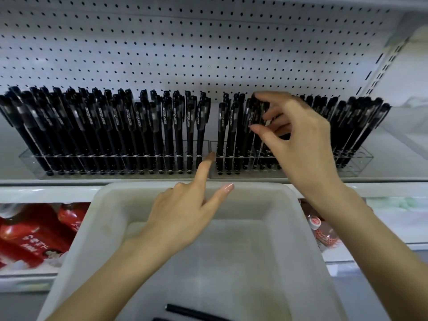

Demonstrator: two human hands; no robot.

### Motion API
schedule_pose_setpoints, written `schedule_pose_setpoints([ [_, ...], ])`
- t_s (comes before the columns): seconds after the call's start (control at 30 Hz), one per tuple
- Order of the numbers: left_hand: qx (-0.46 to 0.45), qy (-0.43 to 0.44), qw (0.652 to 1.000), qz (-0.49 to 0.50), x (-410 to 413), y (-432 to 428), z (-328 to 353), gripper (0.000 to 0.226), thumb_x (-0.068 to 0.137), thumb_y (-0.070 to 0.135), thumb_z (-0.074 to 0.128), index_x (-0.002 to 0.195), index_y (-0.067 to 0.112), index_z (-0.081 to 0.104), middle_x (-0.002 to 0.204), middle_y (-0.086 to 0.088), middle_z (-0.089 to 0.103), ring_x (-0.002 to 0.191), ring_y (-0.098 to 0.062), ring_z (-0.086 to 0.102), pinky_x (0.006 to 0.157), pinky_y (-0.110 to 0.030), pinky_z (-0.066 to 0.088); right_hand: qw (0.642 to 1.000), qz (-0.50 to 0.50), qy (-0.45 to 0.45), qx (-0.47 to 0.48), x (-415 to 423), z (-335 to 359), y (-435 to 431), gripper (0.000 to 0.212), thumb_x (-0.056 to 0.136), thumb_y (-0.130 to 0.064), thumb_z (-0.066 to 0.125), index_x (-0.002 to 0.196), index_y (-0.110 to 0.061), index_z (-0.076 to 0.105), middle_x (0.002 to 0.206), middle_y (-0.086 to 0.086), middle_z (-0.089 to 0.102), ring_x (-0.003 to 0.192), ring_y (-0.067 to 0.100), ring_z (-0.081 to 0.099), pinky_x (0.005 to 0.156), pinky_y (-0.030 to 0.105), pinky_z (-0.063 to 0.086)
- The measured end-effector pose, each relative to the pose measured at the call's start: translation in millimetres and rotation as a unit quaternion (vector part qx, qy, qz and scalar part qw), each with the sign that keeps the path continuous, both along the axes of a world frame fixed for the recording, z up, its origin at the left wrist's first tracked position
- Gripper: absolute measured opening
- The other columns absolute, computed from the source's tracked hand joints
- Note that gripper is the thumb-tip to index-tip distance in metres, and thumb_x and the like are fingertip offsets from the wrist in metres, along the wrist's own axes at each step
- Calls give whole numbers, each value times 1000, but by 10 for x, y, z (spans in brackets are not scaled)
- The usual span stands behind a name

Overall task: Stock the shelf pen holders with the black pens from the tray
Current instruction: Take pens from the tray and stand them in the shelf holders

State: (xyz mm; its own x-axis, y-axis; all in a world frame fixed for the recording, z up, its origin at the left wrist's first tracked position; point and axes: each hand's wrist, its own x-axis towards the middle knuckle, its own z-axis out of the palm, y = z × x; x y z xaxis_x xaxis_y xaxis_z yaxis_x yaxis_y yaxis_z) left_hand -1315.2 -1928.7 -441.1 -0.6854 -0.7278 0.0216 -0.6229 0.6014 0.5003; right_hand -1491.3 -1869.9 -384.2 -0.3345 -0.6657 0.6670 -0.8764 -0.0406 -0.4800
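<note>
Two clear pen holders stand side by side on the white shelf, the left holder and the right holder, both packed with upright black pens. My right hand reaches into the right holder. Its index fingertip rests on a pen cap, and the thumb and other fingers are spread loosely around neighbouring pens. My left hand points its straight index finger at the left holder's right end, by the gap between the holders, and holds nothing. The white tray sits below, with two black pens at its near end.
A white pegboard backs the shelf. Below the shelf edge, red bottles lie to the left of the tray. A bottle with a red-patterned label shows to the right. A slotted shelf upright stands at the right.
</note>
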Motion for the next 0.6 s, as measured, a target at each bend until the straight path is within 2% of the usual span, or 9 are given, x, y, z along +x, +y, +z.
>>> schedule_pose_setpoints([
  [0.1, 6, 19, 1000, -8, 26, 42, 45, 72, 77, 77, 13, 140, 48, -7, 87, 9, 67, 74, -14, 64, 80, -40, 51, 999, 16, -34, 4, 87, 38, 149, 31, 86, -20, 67, 116, -25, 60, 86, -3, 59, 73, 10, 58, 73, 26, 52],
  [0.17, -11, 21, 1000, -21, 87, 110, 115, 76, 77, 76, 14, 143, 45, -8, 96, 11, 65, 79, -15, 63, 79, -41, 51, 992, 62, -106, 30, 208, 32, 282, 21, 86, -18, 67, 106, -23, 62, 80, -4, 61, 68, 11, 61, 68, 23, 52],
  [0.27, -33, 14, 999, -26, 331, 241, 204, 78, 78, 77, 13, 145, 39, 13, 97, 14, 64, 85, -16, 63, 79, -42, 50, 938, 158, -282, 121, 456, -112, 523, 11, 86, -12, 66, 96, -17, 64, 73, 2, 62, 60, 15, 65, 60, 27, 56],
  [0.3, -34, 17, 999, -27, 467, 299, 196, 74, 79, 79, 14, 142, 39, 24, 96, 13, 65, 86, -14, 64, 78, -42, 50, 922, 173, -300, 172, 538, -197, 605, 11, 86, -13, 66, 96, -17, 63, 75, 2, 62, 61, 16, 65, 60, 27, 56],
  [0.4, 18, 55, 998, 3, 955, 548, 92, 63, 80, 76, 16, 128, 45, 42, 100, 15, 66, 88, -7, 64, 81, -40, 51, 883, 188, -213, 374, 685, -543, 843, 28, 80, -34, 67, 106, -23, 62, 89, -1, 64, 75, 12, 64, 69, 19, 50],
  [0.47, 49, 70, 995, 43, 1250, 778, 26, 62, 77, 77, 17, 122, 48, 46, 100, 21, 65, 89, 0, 62, 82, -39, 50, 833, 192, -174, 490, 745, -775, 981, 47, 73, -53, 61, 112, -28, 58, 98, -5, 61, 85, 7, 61, 76, 15, 46],
  [0.53, 59, 61, 995, 55, 1431, 1007, -11, 64, 74, 80, 14, 120, 50, 46, 97, 27, 64, 87, 4, 62, 80, -37, 51, 802, 189, -170, 541, 783, -943, 1077, 51, 72, -57, 60, 114, -29, 57, 102, -5, 59, 90, 6, 58, 83, 18, 46],
  [0.6, 65, 41, 996, 48, 1503, 1183, -55, 66, 73, 83, 9, 121, 52, 43, 93, 33, 62, 86, 7, 61, 76, -31, 51, 797, 184, -183, 545, 795, -1015, 1131, 52, 69, -59, 60, 111, -28, 59, 101, -3, 58, 88, 7, 57, 85, 21, 46],
])
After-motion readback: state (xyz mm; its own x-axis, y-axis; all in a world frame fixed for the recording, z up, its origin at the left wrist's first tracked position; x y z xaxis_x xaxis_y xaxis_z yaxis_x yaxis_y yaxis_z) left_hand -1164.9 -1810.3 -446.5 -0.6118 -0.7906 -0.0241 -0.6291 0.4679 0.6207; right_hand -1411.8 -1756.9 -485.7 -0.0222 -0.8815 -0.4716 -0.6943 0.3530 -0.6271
